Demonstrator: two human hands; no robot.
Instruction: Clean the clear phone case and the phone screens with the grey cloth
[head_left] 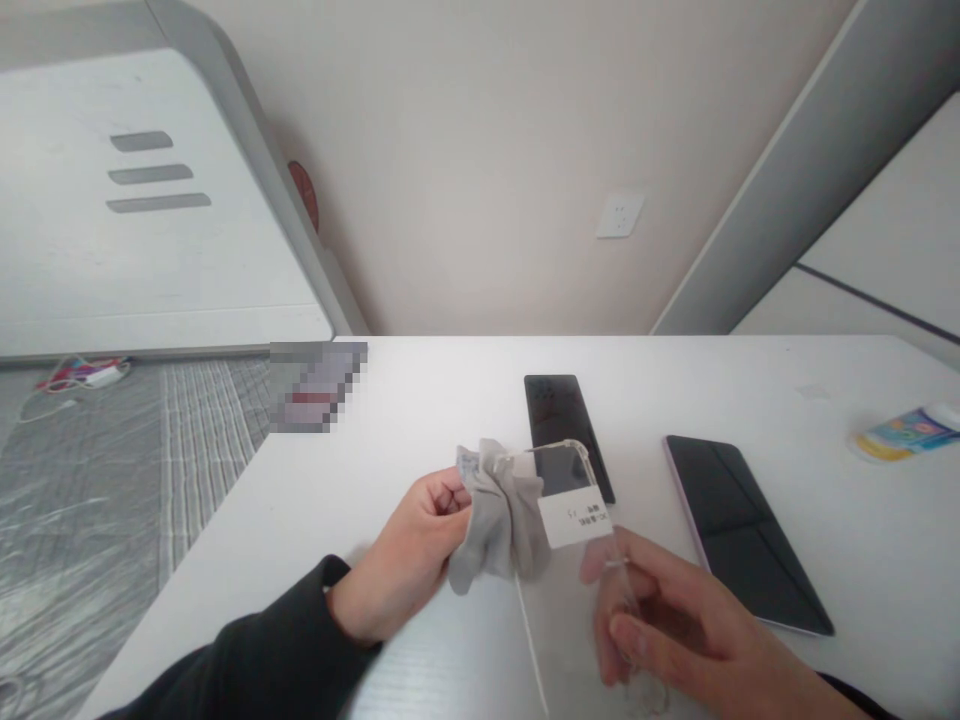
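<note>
- One head view: the left hand point(416, 560) is closed on a soft, crumpled grey cloth point(499, 525), pressed against a clear flexible plastic phone case point(559, 600) above the white desk point(420, 400), near its front edge.
- The right hand point(675, 640) pinches the case's lower end; the case looks light, slick and bendy, so it is best held by its rims.

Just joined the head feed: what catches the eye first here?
Front and centre, the left hand presses a crumpled grey cloth against a clear plastic phone case with a white label, held in the right hand. Behind them on the white table lie a black slab phone and, to its right, a dark flat tablet.
</note>
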